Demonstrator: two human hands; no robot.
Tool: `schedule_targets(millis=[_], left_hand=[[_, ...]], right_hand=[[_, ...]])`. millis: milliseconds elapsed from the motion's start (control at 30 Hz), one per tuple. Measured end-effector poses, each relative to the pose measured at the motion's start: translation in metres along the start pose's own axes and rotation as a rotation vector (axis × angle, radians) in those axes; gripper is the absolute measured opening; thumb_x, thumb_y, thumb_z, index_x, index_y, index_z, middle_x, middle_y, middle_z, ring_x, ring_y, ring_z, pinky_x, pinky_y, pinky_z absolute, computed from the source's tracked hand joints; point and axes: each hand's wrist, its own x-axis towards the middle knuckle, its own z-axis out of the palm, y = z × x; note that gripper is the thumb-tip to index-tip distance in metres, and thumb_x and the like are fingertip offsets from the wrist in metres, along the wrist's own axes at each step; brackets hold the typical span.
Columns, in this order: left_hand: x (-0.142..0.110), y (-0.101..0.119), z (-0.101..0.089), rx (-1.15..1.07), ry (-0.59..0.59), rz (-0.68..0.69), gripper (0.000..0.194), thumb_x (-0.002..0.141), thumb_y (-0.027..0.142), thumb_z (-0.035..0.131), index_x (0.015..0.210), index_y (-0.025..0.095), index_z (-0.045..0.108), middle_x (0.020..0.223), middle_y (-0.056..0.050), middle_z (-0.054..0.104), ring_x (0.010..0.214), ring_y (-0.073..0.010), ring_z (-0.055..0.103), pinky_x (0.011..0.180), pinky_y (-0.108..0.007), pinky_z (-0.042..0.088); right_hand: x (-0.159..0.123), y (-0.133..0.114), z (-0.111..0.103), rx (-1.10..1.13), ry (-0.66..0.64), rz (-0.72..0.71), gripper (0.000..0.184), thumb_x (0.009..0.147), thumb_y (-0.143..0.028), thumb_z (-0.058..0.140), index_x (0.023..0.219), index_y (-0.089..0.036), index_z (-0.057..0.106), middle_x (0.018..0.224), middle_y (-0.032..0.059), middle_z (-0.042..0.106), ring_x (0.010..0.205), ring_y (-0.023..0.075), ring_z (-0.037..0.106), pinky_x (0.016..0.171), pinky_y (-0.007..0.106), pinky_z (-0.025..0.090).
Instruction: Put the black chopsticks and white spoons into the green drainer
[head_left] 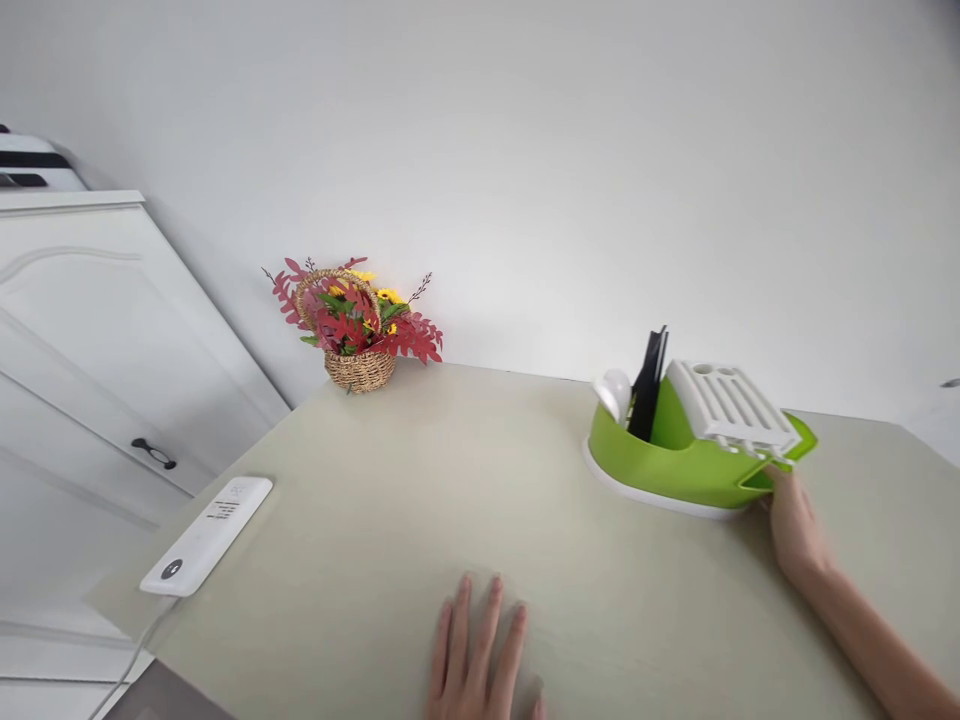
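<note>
A green kitchen utensil holder (652,460) with a white base stands at the right of the table. Its white slotted top (739,405) sits on the right half. White spoons (615,392) and black chopsticks (649,385) stand upright in its left compartment. My right hand (801,530) is closed at the holder's right end, with the fingertips partly hidden behind its edge. Lying flat on the table at the bottom middle, my left hand (480,660) has its fingers stretched out and holds nothing.
A wicker basket (360,370) of red leaves and yellow flowers stands by the wall. A white power strip (208,535) with a cord lies along the left edge of the pale green table (420,500). Beyond that edge is a white cabinet (112,320) with a dark handle.
</note>
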Motion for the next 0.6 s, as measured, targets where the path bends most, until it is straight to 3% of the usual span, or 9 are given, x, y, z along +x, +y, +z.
schedule_targets(millis=[100, 167, 333, 600], left_hand=[[0.001, -0.001, -0.002, 0.011, -0.006, 0.011, 0.073, 0.088, 0.018, 0.06, 0.159, 0.026, 0.047, 0.167, -0.003, 0.045, 0.158, -0.0371, 0.034, 0.118, -0.053, 0.046], [0.002, -0.001, -0.003, 0.009, -0.001, 0.011, 0.072, 0.088, 0.018, 0.059, 0.159, 0.026, 0.047, 0.167, -0.003, 0.045, 0.158, -0.0367, 0.033, 0.118, -0.053, 0.046], [0.007, -0.005, -0.006, 0.01, 0.027, 0.045, 0.069, 0.093, 0.022, 0.058, 0.16, 0.025, 0.045, 0.167, -0.003, 0.045, 0.158, -0.0353, 0.034, 0.119, -0.051, 0.044], [0.008, -0.002, -0.009, -0.033, 0.033, 0.019, 0.064, 0.095, 0.022, 0.057, 0.158, 0.027, 0.047, 0.167, -0.003, 0.045, 0.158, -0.0337, 0.034, 0.122, -0.05, 0.041]], right_hand=[[-0.021, -0.017, 0.014, 0.079, -0.093, 0.029, 0.069, 0.094, -0.063, 0.047, 0.146, -0.021, 0.062, 0.153, 0.009, 0.059, 0.152, 0.0365, 0.04, 0.127, 0.044, 0.029], [-0.036, -0.029, 0.021, 0.109, -0.124, 0.035, 0.069, 0.094, -0.062, 0.049, 0.148, -0.021, 0.06, 0.154, 0.0092, 0.059, 0.152, 0.035, 0.041, 0.129, 0.043, 0.027], [-0.062, -0.047, 0.03, 0.195, -0.219, 0.004, 0.072, 0.095, -0.065, 0.049, 0.154, -0.023, 0.053, 0.154, 0.0067, 0.058, 0.148, 0.0312, 0.046, 0.126, 0.04, 0.032], [-0.08, -0.044, 0.033, 0.215, -0.342, -0.022, 0.062, 0.098, -0.061, 0.051, 0.151, -0.029, 0.054, 0.156, 0.0037, 0.056, 0.149, 0.03, 0.044, 0.124, 0.038, 0.035]])
